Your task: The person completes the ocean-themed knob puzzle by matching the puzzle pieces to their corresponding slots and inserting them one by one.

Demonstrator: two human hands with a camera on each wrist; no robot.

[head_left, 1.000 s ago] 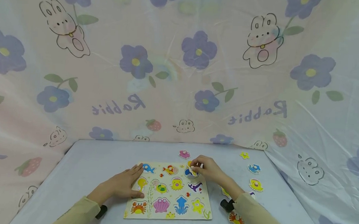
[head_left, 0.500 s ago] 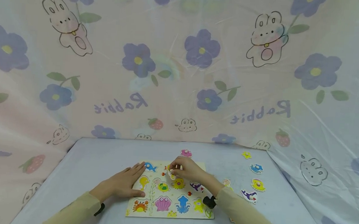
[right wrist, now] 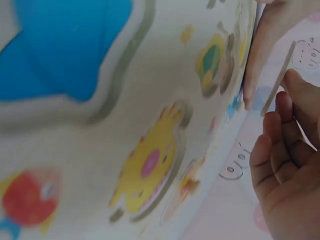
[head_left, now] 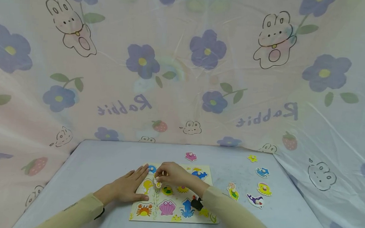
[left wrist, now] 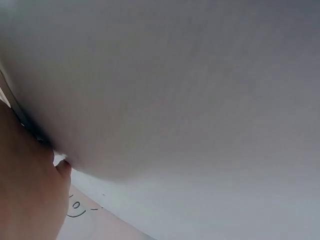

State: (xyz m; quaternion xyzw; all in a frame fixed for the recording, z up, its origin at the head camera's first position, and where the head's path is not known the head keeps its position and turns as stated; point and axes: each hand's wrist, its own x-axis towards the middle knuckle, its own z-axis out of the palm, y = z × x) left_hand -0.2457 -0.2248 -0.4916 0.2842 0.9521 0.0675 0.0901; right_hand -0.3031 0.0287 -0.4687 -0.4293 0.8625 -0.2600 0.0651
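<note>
A flat puzzle board (head_left: 161, 217) with sea-animal pictures lies on the table. My left hand (head_left: 123, 188) rests on its left edge, fingers straight and thumb spread, beside the blue dolphin-like piece (head_left: 151, 169). Between thumb and fingers, my right hand (head_left: 174, 173) pinches a small puzzle piece (head_left: 158, 183), pale with some yellow, above the upper left of the board. Only the piece's thin edge (right wrist: 278, 82) shows in the right wrist view, so its picture is hidden. A blue whale (head_left: 199, 174) is at the board's upper right. The left wrist view shows mostly white tabletop and part of my left hand (left wrist: 30, 185).
Loose knobbed pieces lie right of the board: a turtle (head_left: 232, 191), a purple orca (head_left: 255, 200), a yellow octopus (head_left: 264, 189), a blue squid (head_left: 262, 172) and a yellow starfish (head_left: 252, 158). Behind the board lies a pink shell piece (head_left: 191, 156). A printed curtain (head_left: 171, 92) hangs behind.
My right hand has carried the pinched piece leftward across the board, from the whale past the fish toward my left hand. My left hand has stayed on the board's edge.
</note>
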